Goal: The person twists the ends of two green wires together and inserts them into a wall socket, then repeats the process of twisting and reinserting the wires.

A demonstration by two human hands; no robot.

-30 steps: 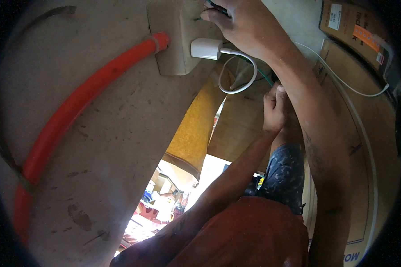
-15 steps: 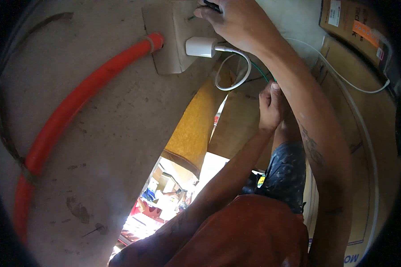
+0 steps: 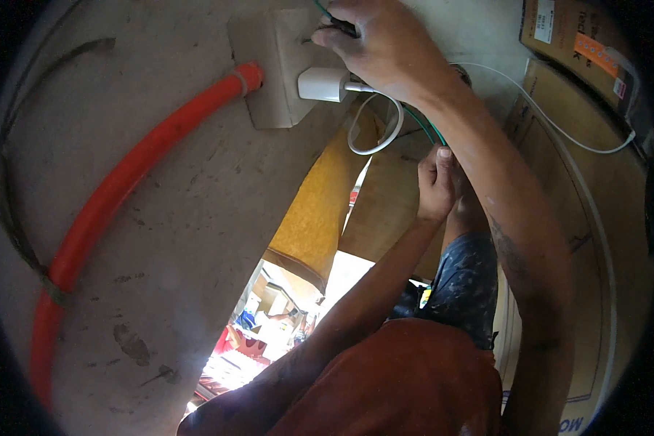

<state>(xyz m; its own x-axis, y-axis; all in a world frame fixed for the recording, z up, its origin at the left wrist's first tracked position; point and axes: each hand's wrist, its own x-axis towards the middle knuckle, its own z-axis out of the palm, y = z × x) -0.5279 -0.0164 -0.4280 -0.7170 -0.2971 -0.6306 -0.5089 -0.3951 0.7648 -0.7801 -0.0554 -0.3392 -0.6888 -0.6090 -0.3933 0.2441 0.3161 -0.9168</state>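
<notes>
fingers of our right hand (image 3: 389, 43) pinch a thin dark tool (image 3: 338, 25) against the socket box (image 3: 276, 69) on the concrete wall (image 3: 167, 218). our left hand (image 3: 436, 182) is closed around a green wire (image 3: 421, 127) just below, near the white charger (image 3: 323, 85) and orange conduit (image 3: 145, 160).

the right hand (image 3: 389, 47) presses a dark tool (image 3: 339, 25) against the socket box (image 3: 272, 65); the left hand (image 3: 436, 182) pinches a green wire (image 3: 418, 123) below the white charger (image 3: 321, 84).

A: What colours are there?
B: An orange conduit (image 3: 134, 171), a beige outlet box (image 3: 272, 69), a white charger (image 3: 320, 84) with its white cable (image 3: 374, 134).
A: And the wire (image 3: 421, 125)?
B: Green; the curtain (image 3: 320, 203) is mustard yellow.
</notes>
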